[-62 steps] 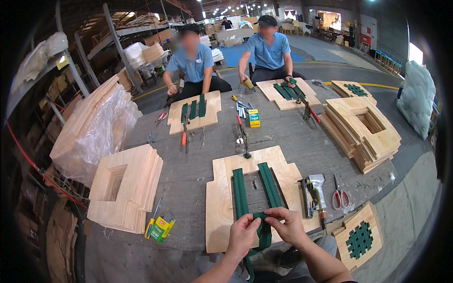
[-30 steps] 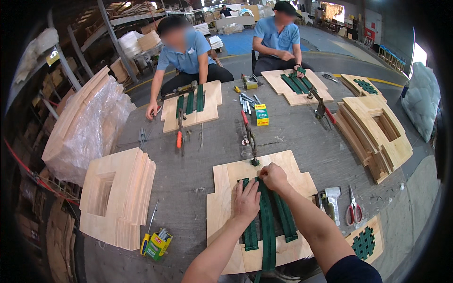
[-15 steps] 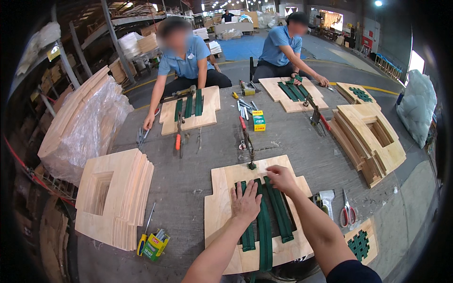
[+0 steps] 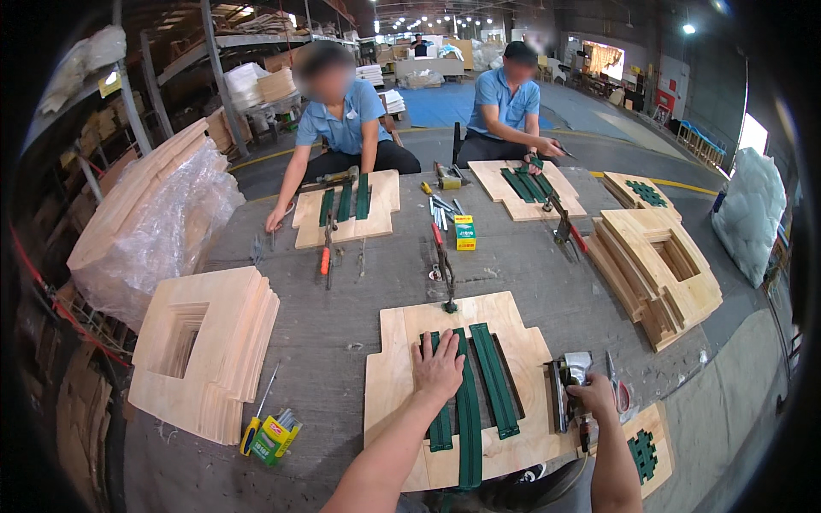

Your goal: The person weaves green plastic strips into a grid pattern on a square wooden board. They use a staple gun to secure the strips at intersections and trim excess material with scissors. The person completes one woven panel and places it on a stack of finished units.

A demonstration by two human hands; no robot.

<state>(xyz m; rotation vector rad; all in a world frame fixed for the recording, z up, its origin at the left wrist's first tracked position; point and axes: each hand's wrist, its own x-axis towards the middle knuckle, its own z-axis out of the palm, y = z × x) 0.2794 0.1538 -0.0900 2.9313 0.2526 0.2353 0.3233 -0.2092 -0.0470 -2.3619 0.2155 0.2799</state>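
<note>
Green straps (image 4: pixel 494 380), three in number, lay lengthwise on a notched wooden panel (image 4: pixel 396 402) upon the tabletop (image 4: pixel 329 333). The left hand (image 4: pixel 439 368) rested on two, fingers slightly apart; the right hand (image 4: pixel 596 396) was at a staple gun (image 4: pixel 560 398), finger closure indeterminable. Judged risk: reduced left-hand pressure could let the middle strap (image 4: pixel 469 427) skew.

Dark green straps (image 4: pixel 469 410) stripe the pale tan frame (image 4: pixel 393 376) at the near edge of the grey surface (image 4: pixel 325 342); the staple gun (image 4: pixel 560 402) is black and silver. Toward the near left corner, a carton (image 4: pixel 274 438) is yellow and green.
</note>
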